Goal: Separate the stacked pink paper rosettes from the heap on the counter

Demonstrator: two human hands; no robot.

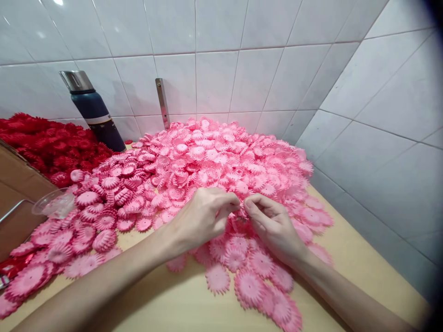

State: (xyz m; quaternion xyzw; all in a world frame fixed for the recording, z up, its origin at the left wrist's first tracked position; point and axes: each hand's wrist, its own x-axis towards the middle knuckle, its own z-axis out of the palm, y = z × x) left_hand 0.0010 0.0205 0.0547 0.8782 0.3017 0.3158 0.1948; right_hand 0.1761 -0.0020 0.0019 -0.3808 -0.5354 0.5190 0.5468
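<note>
My left hand (211, 212) and my right hand (272, 223) meet fingertip to fingertip over a heap of pink flower-shaped discs (207, 157). Both have the fingers curled into a pinch. Whatever sits between the fingertips is hidden or too small to make out. Just below my hands, flat pink discs with notched edges and a small centre hole, such as this pink disc (251, 287), lie overlapping on the pale table (152, 295). Farther left, the pink discs look thicker and cupped.
A dark blue bottle (95, 110) with a steel cap stands by the tiled wall (218, 27). Red discs (58, 147) are piled behind a cardboard box (20, 193) at the left. A clear plastic cup (58, 203) lies near the box. A metal strip (161, 102) leans against the wall.
</note>
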